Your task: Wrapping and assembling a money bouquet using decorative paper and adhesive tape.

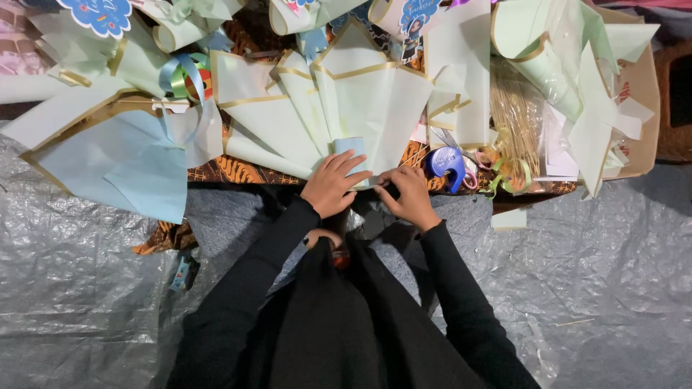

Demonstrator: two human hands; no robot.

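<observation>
Below fanned pale-green wraps [339,108], left hand [330,186] and right hand [412,196] grip a light-blue roll [351,146].

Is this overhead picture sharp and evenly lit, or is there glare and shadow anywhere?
Head view: mostly sharp; the crinkled plastic sheet shows soft glare; the black sleeves and lap lose detail in shadow; the left hand and right hand at the pale blue roll are evenly lit.

Single head-worn view, straight down and close over the lap and the paper-strewn floor [613,288].
</observation>
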